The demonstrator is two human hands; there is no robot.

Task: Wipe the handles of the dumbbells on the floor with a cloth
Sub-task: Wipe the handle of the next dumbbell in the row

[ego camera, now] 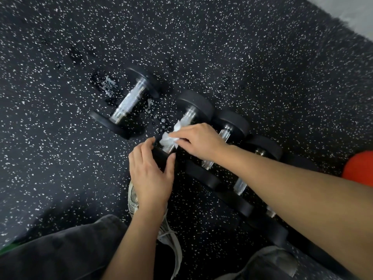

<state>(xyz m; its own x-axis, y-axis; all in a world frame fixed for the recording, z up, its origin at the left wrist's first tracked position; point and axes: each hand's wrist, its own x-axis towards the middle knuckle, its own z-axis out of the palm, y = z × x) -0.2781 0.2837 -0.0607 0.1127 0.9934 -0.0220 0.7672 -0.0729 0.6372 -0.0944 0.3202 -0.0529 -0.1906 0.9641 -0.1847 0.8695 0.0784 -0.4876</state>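
Trousers (60, 249) nearest; right hand (201, 141) holds cloth (168, 140) on dumbbell (196, 104).

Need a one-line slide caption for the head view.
Head view: right hand holds a white cloth on a dumbbell handle while the left hand grips its near end.

Seen from a wide-angle camera worn on the person's head, facing forward and steeply down at the speckled black rubber floor (60, 47). The view sits close: left hand (150, 170) and right hand (198, 139) meet mid-frame at the white cloth (168, 139) on a dumbbell (193, 106), with trouser legs (60, 253) and a shoe (133, 199) along the bottom edge.
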